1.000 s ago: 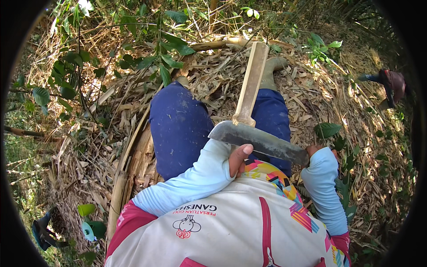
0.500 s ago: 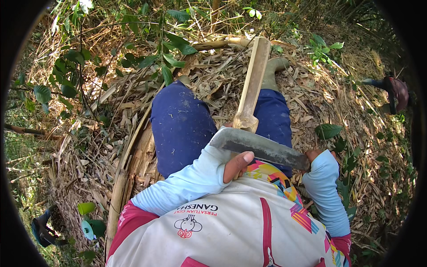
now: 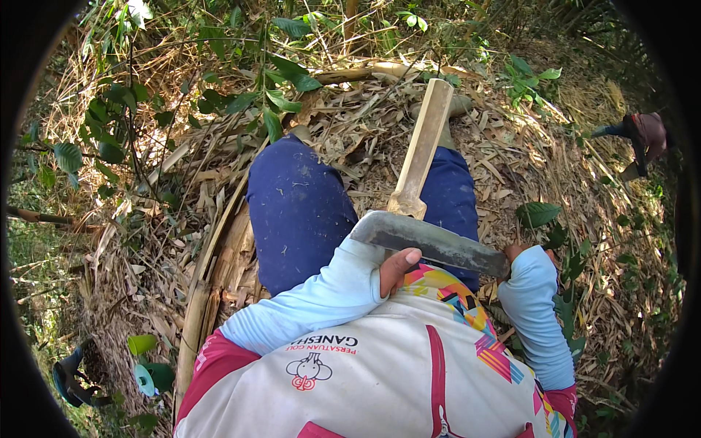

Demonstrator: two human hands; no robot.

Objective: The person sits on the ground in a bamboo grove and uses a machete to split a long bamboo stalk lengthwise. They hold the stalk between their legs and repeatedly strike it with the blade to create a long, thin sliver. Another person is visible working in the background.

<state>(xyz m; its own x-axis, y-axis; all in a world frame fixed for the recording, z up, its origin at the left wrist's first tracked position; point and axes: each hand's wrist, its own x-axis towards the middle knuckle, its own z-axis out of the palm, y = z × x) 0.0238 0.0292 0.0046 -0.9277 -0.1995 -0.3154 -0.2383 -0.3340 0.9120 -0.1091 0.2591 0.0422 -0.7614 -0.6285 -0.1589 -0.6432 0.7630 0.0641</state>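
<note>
A dark, broad machete blade (image 3: 431, 244) lies slantwise across my lap. At its right end my right hand (image 3: 511, 257) is closed, its fingers partly hidden. Against the blade's left half my left hand (image 3: 387, 271) is curled, covered to the palm by a light-blue sleeve. Its thumb shows below the blade's near edge, but the other fingers are hidden. A long, pale piece of wood or bamboo (image 3: 423, 142) with flat sides points away from me over my right leg. Its near end thickens and passes behind the blade; I cannot tell whether the two are joined.
My bent left knee (image 3: 296, 208) is beside the pale piece. A long split bamboo pole (image 3: 196, 321) lies along my left. Dry leaves (image 3: 358, 124) cover the ground. Green containers (image 3: 155, 376) stand lower left. Leafy stems (image 3: 135, 109) rise at the far left.
The pale piece's far end has dropped slightly toward me and to the right. The blade and my left hand have shifted a little right. Both hands remain closed.
</note>
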